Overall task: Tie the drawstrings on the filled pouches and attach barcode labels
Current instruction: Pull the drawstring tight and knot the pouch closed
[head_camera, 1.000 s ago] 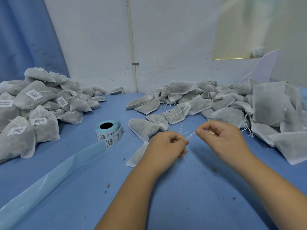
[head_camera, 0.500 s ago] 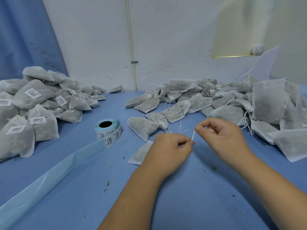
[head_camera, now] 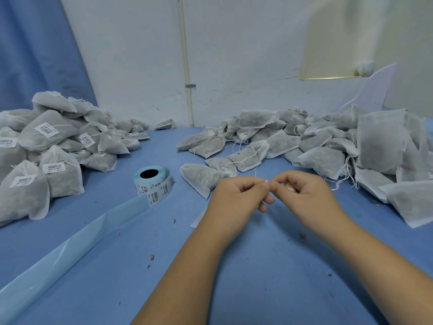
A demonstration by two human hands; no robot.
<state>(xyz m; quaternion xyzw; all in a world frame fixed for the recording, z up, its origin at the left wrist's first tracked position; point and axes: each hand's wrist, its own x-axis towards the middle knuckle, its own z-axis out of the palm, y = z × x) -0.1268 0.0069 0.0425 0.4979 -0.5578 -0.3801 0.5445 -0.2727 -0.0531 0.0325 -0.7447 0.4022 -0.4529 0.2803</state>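
Single head-worn wide-angle camera, looking forward and down over the blue-topped table [head_camera: 257, 289], close above the person's bare forearms [head_camera: 187, 277]. The labelled grey fabric pouch heap [head_camera: 46, 141] sits at ten o'clock, the unlabelled heap [head_camera: 328, 141] at two, the white plaster wall [head_camera: 234, 55] at twelve.

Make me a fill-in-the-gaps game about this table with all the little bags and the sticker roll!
The pouches with barcode labels are piled on the person's ____ side.
The label roll stands on a table coloured ____.
The left hand and right hand pinch a thin white ____ together.
Missing words: left; blue; drawstring.
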